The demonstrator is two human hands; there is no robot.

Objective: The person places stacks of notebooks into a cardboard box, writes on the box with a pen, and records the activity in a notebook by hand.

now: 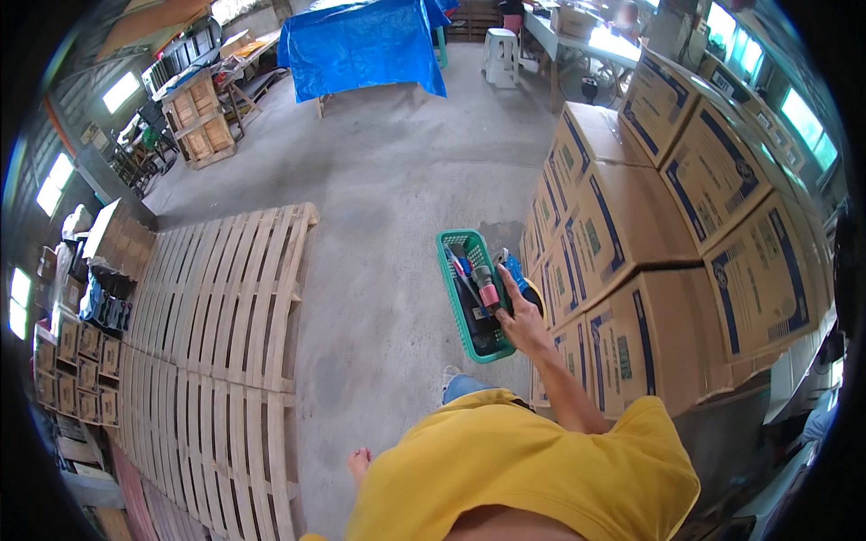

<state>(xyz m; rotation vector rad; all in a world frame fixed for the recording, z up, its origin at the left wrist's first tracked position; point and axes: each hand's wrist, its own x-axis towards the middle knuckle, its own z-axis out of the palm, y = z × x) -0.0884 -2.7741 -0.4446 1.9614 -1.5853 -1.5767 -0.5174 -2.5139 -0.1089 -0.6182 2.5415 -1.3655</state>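
My right hand [523, 317] is closed on the right side of a green plastic basket [444, 261], out in front of me. Inside the basket lie a pink-and-grey cylindrical item [487, 290], several pens [461, 269] and some dark items that I cannot make out. A blue tape dispenser [514, 269] sits against the right rim, close to my fingers, and a yellow rounded edge shows beneath the hand. My left hand [359, 462] hangs low beside my yellow shirt, apart from any object. Only a small part of it shows, so its finger pose is unclear.
Stacked cardboard cartons [622, 225] rise close on my right. Wooden pallets [207, 361] lie along the left, with small boxes [86, 370] beyond them. Farther off are a table under blue tarp [361, 50], a white stool [502, 56] and a worktable [564, 41].
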